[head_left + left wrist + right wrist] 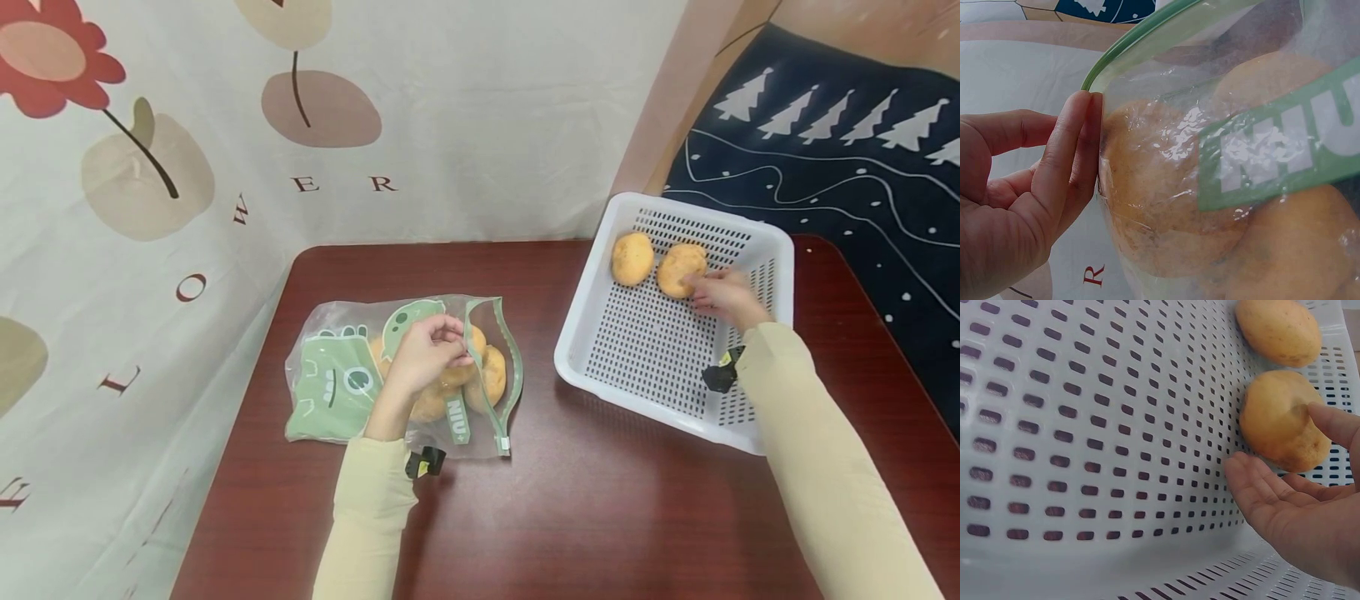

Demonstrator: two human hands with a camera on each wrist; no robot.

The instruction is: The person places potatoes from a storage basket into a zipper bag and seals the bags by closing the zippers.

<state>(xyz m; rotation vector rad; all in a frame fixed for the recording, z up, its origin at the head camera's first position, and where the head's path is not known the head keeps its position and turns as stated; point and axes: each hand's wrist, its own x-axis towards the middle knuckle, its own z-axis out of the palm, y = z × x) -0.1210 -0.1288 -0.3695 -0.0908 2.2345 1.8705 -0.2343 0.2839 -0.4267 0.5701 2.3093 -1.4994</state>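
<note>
A clear zip bag [326, 417] with green cartoon printing lies on the table, several potatoes [493, 375] inside it. My left hand [429, 354] pinches the bag near its green-edged mouth, as the left wrist view shows at the green zip strip [1122, 47]. Inside the white perforated basket [581, 337], my right hand [723, 297] is at a potato [678, 271]. Its thumb is against or just over that potato, while the other fingers extend below it, not wrapped round. A second potato [632, 258] sits to its left in the basket.
The dark red wooden table [600, 517] carries both bag and basket, the basket on the right. A white printed cloth [480, 150] hangs behind and at the left. Beyond the basket is a dark blue cloth [810, 183] with white trees.
</note>
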